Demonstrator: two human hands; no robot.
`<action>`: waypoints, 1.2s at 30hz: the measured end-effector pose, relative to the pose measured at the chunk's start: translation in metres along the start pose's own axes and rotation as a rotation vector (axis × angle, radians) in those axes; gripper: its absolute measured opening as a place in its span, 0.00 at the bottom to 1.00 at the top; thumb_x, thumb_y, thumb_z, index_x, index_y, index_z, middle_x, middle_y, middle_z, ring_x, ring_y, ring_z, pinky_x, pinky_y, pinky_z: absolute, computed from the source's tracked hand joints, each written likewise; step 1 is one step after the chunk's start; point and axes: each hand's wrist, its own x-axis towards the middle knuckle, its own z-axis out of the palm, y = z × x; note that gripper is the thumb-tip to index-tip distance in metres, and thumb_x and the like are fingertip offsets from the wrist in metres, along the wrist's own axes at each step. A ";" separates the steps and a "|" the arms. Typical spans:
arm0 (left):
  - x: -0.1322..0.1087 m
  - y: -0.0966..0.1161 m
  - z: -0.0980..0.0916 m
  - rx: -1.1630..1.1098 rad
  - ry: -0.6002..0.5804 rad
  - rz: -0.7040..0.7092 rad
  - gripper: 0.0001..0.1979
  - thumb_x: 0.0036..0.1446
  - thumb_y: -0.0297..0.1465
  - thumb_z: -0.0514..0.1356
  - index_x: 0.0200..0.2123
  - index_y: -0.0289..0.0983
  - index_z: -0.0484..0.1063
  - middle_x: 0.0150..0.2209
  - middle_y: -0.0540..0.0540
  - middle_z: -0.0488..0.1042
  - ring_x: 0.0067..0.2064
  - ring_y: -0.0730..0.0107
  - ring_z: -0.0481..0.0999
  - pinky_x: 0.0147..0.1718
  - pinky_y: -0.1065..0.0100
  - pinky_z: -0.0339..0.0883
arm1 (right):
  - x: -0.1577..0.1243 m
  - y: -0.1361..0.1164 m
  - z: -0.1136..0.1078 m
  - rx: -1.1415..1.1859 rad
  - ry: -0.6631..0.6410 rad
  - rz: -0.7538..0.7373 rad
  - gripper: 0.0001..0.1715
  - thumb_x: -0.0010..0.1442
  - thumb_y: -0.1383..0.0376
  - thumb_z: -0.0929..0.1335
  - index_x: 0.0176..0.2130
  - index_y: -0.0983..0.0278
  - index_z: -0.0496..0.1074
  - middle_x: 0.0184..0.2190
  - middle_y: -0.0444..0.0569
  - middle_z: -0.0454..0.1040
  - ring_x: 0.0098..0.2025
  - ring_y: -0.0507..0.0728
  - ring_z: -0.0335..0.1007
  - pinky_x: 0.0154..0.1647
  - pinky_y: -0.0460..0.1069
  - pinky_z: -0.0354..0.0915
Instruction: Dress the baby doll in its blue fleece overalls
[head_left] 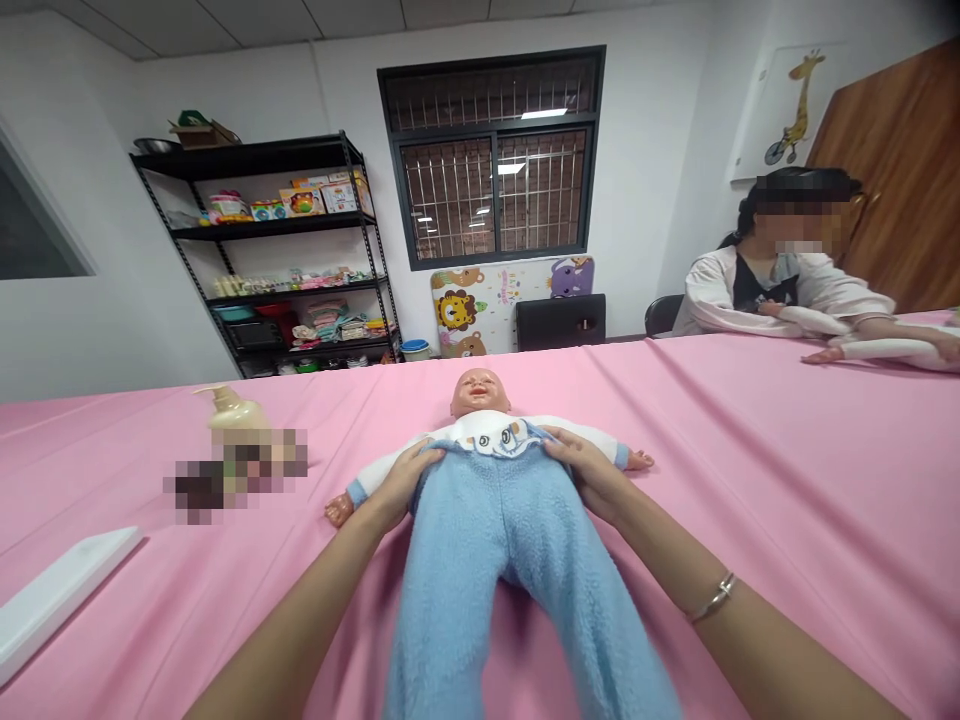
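A baby doll (480,392) lies on its back on the pink cloth, head away from me and arms spread. It wears a white top with blue cuffs and fleecy light-blue pants (499,540), whose legs stretch toward me. At the left side of the waistband, my left hand (409,480) grips the pants with closed fingers. My right hand (589,465) pinches the waistband on the opposite side, thumb on top. Between both hands the waist edge is drawn over the lower part of the top, where a printed face shows.
A beige pump bottle (236,412) stands on the pink-covered table (787,470) at left, beside a blurred item. Nearer lies a white flat object (67,590). Another person (795,270) sits at far right with a second doll (892,345). A black shelf (262,225) stands behind.
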 end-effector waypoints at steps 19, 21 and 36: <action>-0.011 0.016 -0.034 0.242 -0.393 -0.380 0.11 0.37 0.24 0.53 0.30 0.34 0.67 0.27 0.51 0.66 0.28 0.75 0.64 0.26 0.74 0.57 | 0.004 0.014 -0.017 -0.518 0.112 0.067 0.21 0.47 0.51 0.67 0.27 0.68 0.72 0.26 0.47 0.75 0.32 0.57 0.67 0.35 0.50 0.61; -0.014 0.015 -0.036 0.099 -0.467 -0.348 0.15 0.35 0.22 0.54 0.32 0.33 0.68 0.29 0.50 0.69 0.31 0.73 0.66 0.29 0.73 0.59 | 0.002 0.014 -0.017 -0.294 0.063 0.104 0.21 0.48 0.51 0.67 0.33 0.66 0.73 0.31 0.48 0.75 0.36 0.57 0.68 0.38 0.50 0.63; -0.008 -0.020 0.000 -0.223 -0.090 -0.166 0.24 0.35 0.21 0.59 0.41 0.35 0.69 0.38 0.45 0.74 0.39 0.63 0.72 0.38 0.66 0.65 | 0.002 0.019 -0.011 0.058 0.064 0.024 0.25 0.41 0.59 0.73 0.41 0.60 0.69 0.39 0.47 0.74 0.39 0.56 0.70 0.42 0.50 0.64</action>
